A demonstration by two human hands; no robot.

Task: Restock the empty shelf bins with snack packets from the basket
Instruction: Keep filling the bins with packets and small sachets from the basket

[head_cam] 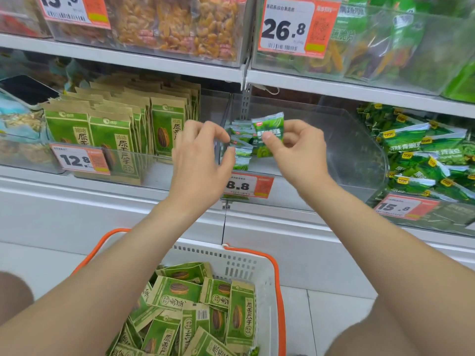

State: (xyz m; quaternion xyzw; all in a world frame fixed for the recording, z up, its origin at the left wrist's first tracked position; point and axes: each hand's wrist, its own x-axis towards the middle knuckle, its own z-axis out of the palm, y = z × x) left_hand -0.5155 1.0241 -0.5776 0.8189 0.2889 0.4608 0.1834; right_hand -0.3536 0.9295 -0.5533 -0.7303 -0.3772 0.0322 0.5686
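Note:
A clear shelf bin (pixel 347 150) in the middle of the shelf holds a short row of small green snack packets (pixel 241 152) at its left end. My left hand (pixel 203 155) grips that row with thumb and fingers curled round it. My right hand (pixel 295 147) pinches one upright green packet (pixel 270 132) next to the row. Below, a white basket (pixel 241 263) with orange handles holds several green and brown sunflower seed packets (pixel 195 312).
A bin of brown and green seed packets (pixel 115 129) stands to the left, behind a 12.8 price tag (pixel 79 159). A bin of green pea packets (pixel 424 155) sits at the right. An 8.8 tag (pixel 246 185) hangs on the middle bin. Upper shelf bins (pixel 385 47) hold other snacks.

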